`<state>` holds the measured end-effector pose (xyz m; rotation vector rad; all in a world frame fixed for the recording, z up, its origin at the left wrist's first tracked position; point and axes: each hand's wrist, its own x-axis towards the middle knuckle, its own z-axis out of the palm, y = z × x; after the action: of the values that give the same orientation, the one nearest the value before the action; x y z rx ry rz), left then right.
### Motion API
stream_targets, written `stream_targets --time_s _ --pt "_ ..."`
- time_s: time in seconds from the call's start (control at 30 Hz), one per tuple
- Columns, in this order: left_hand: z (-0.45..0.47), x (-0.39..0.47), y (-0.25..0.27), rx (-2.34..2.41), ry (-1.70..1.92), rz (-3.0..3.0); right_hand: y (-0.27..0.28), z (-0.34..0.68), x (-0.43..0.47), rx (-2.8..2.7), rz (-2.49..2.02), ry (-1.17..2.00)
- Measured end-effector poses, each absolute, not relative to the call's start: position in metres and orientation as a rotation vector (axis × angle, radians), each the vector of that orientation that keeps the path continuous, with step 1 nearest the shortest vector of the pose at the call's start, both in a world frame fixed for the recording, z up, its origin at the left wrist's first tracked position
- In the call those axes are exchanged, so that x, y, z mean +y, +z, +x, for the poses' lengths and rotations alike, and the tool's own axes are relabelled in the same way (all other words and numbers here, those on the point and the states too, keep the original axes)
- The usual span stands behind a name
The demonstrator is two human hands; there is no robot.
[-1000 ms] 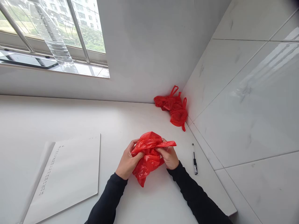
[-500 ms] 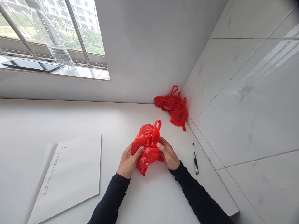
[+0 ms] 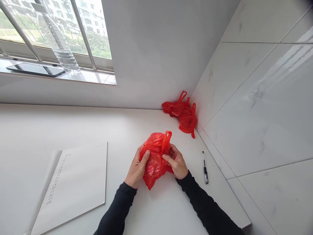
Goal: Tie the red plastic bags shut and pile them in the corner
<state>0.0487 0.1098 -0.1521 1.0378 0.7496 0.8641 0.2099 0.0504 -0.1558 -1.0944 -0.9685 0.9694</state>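
Surface [image 3: 85,127]: white, across the lower half of the frame. Plastic bag [image 3: 154,164]: red, crumpled, just below centre of the frame; judged very light, limp and slick, apt to slip or tear under a sharp pull. Left hand [image 3: 137,167]: gripping the bag's left side. Right hand [image 3: 178,162]: pinching its right side. Handle loop [image 3: 166,140]: standing up at the bag's upper right; narrow, gathered, probably the surest hold

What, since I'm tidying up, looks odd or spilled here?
Nothing looks spilled. The crumpled red plastic heaped in the far right corner looks untidy. The bottle on the windowsill appears askew, but the window bars slant too, so it's possibly just the camera angle.
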Motion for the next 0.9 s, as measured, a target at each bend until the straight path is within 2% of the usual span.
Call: stream_targets --time_s 0.37,0.9 --pt "0.044 0.113 -0.163 0.761 0.922 0.991 -0.151 0.206 0.050 -1.022 -1.081 1.119" --pt "0.047 0.111 -0.159 0.918 0.848 0.959 -0.150 0.204 0.048 -1.015 -1.125 1.008"
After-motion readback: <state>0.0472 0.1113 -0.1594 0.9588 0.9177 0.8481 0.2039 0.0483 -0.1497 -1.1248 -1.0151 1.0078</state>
